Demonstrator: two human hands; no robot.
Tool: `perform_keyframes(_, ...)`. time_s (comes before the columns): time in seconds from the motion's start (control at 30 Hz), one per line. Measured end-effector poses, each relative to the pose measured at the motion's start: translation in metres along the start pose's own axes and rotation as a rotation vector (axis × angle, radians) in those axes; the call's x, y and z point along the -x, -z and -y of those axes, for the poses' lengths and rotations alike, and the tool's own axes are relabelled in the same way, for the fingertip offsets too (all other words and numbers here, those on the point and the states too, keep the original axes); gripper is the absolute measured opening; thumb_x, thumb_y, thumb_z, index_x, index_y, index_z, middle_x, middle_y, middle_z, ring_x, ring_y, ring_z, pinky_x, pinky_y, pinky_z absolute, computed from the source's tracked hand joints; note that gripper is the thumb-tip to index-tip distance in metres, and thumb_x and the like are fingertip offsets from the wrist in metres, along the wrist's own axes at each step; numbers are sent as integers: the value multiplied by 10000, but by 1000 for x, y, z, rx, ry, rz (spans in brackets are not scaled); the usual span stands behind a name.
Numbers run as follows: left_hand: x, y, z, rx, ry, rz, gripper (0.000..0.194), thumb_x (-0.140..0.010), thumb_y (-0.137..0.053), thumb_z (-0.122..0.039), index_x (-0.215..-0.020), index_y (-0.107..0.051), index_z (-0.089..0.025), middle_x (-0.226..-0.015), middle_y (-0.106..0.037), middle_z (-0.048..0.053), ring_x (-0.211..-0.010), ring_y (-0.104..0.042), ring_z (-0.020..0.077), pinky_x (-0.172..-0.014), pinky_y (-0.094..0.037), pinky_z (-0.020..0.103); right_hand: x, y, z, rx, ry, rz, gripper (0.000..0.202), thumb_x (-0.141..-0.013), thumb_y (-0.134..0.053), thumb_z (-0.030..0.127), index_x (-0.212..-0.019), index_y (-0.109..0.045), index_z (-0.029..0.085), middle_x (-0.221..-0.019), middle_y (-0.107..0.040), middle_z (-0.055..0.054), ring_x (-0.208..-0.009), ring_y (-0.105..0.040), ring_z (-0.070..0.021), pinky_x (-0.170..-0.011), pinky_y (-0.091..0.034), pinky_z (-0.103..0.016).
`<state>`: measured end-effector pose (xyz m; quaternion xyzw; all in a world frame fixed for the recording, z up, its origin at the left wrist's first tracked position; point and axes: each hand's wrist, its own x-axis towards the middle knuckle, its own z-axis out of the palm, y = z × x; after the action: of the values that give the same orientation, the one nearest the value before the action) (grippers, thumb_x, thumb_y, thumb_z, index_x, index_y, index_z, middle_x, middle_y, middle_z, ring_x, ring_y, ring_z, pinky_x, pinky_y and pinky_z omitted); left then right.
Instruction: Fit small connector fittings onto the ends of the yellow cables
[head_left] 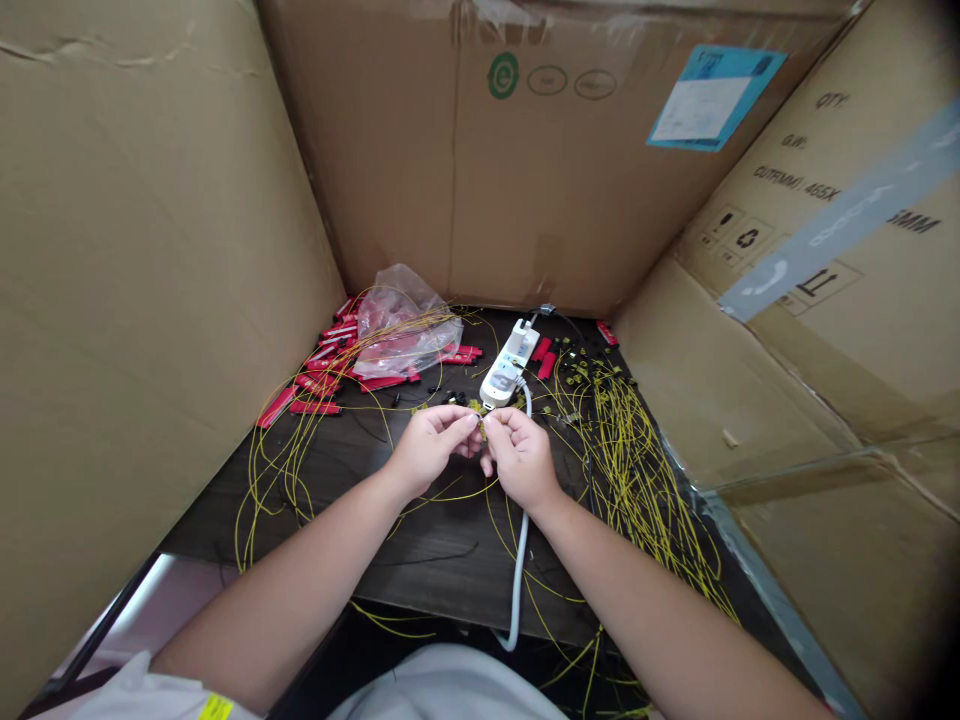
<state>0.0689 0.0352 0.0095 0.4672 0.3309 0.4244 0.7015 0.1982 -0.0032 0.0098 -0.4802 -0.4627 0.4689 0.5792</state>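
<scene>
My left hand (pixel 441 443) and my right hand (pixel 519 452) meet in front of the power strip, thumbs and fingertips pinched close together. Between them shows a small yellow piece (pixel 482 424), mostly covered by the fingers; its exact kind is too small to make out. Thin yellow wire (pixel 450 497) trails below the hands. To the right lies a large bundle of yellow wires (pixel 637 460), with small yellow-and-black pieces (pixel 581 372) at their far ends. A few small black parts (pixel 452 398) lie just beyond my left hand.
A white power strip (pixel 498 385) with a pale cable (pixel 520 570) stands on the dark tabletop (pixel 352 520). Red sticks (pixel 318 383) and a clear plastic bag (pixel 409 330) lie at left. Cardboard walls rise at the left (pixel 150 250), back (pixel 390 150) and right (pixel 847 360).
</scene>
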Motion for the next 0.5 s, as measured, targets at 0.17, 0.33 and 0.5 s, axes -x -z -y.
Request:
perform_keyframes(0.17,1,1,-2,90,85,22,260,-735,-727,-348,-804,-663,-106,-696,-627,35,-614,-593,102,-578,-503,218,0,0,-3,-27,2,9,320,-821,-589,473,-781,-497,169,-537,-479,66,-349,-419,-48,-342,-372,-190)
perform_keyframes(0.33,1,2,-4,187,167,38,240,-736,-733,-321,-794,-636,-109,-715,-608,30,-623,-589,99,-567,-510,214,-1,2,-7,-32,10,-4,322,-836,-569,481,-795,-474,176,-531,-458,74,-356,-413,-49,-348,-367,-189)
perform_keyframes(0.5,0,2,-4,272,241,31,239,-707,-755,-286,-801,-624,-109,-719,-599,28,-619,-587,99,-552,-514,212,-2,3,-11,-16,25,-25,311,-857,-542,478,-817,-457,181,-500,-423,88,-359,-402,-54,-362,-376,-193)
